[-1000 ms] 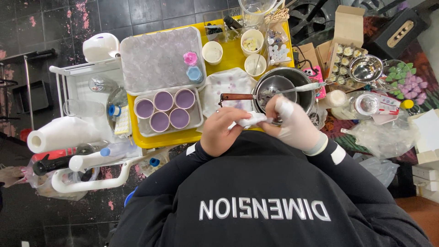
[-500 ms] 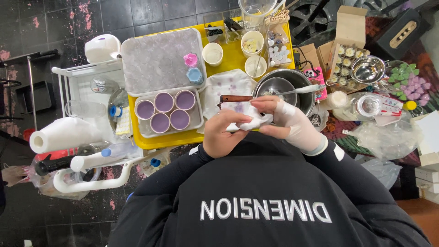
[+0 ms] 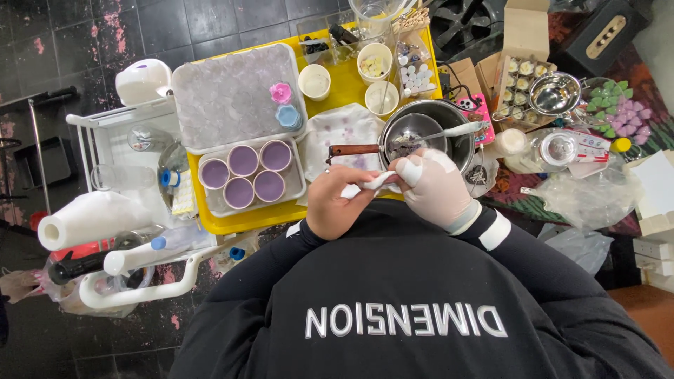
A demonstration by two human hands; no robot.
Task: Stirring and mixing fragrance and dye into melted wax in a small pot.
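My left hand [image 3: 335,205] is bare and my right hand [image 3: 437,188] wears a white glove. Both are held close together just above my black sweater, at the near edge of a yellow tray [image 3: 345,90]. Between them they pinch a thin white piece [image 3: 379,181], a wipe or a glove; I cannot tell which. Right behind my hands stands a steel saucepan [image 3: 421,130] with a wooden handle and a white spoon [image 3: 460,130] resting across it. A white tray [image 3: 298,184] with several purple-filled cups [image 3: 243,160] is to the left of my left hand.
On the yellow tray are a clear bubbled lid [image 3: 232,95], small pink and blue moulded pieces [image 3: 284,105] and paper cups [image 3: 314,81]. A white cart [image 3: 105,140] with a paper roll [image 3: 84,219] stands left. Right: a box of small candles [image 3: 519,77], a metal bowl [image 3: 554,92], purple and green flowers [image 3: 621,102].
The white piece, crumpled and broad between my hands before, is now drawn out into a narrow strip. My hands stay in about the same place in front of the saucepan.
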